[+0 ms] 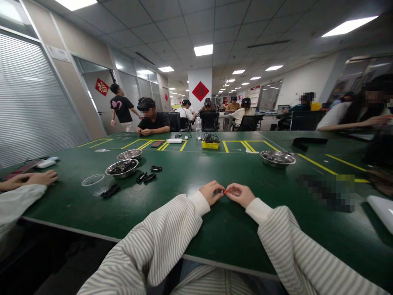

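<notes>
Both of my hands meet just above the green table [172, 213], in front of my body. Pinched in the fingers of my left hand [211, 192] is a small dark piece [221, 191], mostly covered by the fingertips. My right hand [241, 194] has thumb and fingers closed on a small orange piece [226, 191]. The two pieces are side by side between my fingertips; whether they are joined I cannot tell. Their exact kind is too small to make out.
Left of my hands, a metal bowl [122, 175] holds black parts, with another bowl [129, 154] behind it. Loose black parts [146, 177] and a clear plastic cup [93, 180] lie nearby. A third bowl [278, 165] stands right. A co-worker's hands [43, 178] rest at far left.
</notes>
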Demonstrator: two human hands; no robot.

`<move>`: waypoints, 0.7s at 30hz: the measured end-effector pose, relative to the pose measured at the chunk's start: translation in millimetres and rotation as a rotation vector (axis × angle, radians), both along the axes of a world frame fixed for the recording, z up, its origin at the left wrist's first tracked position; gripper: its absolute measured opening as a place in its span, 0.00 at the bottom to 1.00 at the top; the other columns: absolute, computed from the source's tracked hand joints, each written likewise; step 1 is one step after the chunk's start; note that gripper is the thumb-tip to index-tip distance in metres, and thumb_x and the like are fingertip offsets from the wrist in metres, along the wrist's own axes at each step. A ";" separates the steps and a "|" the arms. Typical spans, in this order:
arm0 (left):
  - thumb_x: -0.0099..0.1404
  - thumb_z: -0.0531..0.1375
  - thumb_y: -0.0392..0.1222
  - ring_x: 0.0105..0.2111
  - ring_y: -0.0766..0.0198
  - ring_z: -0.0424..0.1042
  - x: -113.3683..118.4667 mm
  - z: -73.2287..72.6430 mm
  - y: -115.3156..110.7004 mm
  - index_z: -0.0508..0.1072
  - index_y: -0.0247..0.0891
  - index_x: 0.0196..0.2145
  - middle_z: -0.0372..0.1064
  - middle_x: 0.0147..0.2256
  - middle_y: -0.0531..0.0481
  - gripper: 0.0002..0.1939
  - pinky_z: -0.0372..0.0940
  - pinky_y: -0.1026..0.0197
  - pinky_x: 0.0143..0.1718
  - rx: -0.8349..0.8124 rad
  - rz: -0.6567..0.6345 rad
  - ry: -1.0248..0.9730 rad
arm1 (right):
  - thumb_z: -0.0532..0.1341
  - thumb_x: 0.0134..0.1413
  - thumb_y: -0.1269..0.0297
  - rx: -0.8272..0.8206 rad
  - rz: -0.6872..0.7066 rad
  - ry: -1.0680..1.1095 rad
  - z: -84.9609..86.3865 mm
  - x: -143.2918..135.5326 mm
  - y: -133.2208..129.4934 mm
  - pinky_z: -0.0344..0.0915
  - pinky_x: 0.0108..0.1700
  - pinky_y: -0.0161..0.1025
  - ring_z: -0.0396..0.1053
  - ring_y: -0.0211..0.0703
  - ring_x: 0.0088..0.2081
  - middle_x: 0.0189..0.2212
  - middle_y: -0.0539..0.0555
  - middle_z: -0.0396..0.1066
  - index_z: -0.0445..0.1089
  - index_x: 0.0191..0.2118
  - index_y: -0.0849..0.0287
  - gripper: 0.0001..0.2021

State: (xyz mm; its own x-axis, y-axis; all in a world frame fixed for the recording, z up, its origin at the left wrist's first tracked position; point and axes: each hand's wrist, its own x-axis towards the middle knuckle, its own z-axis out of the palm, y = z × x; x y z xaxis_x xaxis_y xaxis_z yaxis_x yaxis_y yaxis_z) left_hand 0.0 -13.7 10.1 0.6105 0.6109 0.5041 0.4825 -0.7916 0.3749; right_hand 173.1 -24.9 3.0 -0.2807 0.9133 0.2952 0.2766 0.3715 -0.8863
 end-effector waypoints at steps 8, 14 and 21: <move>0.54 0.53 0.41 0.26 0.71 0.59 0.2 3.8 -3.1 0.67 0.35 0.33 0.60 0.28 0.51 0.09 0.59 0.67 0.30 0.054 0.003 0.020 | 0.61 0.34 0.63 -0.036 0.003 0.010 1.4 0.1 -1.1 0.65 0.31 0.35 0.67 0.38 0.27 0.23 0.53 0.68 0.65 0.26 0.63 0.10; 0.57 0.50 0.42 0.30 0.69 0.61 -2.9 3.9 -2.3 0.65 0.37 0.39 0.61 0.31 0.49 0.12 0.59 0.67 0.33 0.150 -0.037 0.079 | 0.61 0.33 0.61 -0.022 -0.033 -0.011 3.0 0.4 -2.2 0.65 0.29 0.35 0.67 0.39 0.26 0.23 0.53 0.69 0.65 0.25 0.63 0.11; 0.60 0.45 0.43 0.34 0.68 0.62 -2.5 -3.1 0.9 0.63 0.40 0.42 0.62 0.35 0.49 0.14 0.58 0.67 0.34 0.256 -0.040 0.222 | 0.60 0.33 0.59 0.046 -0.146 -0.179 4.7 0.8 -4.0 0.62 0.23 0.33 0.64 0.36 0.19 0.16 0.50 0.67 0.66 0.21 0.61 0.10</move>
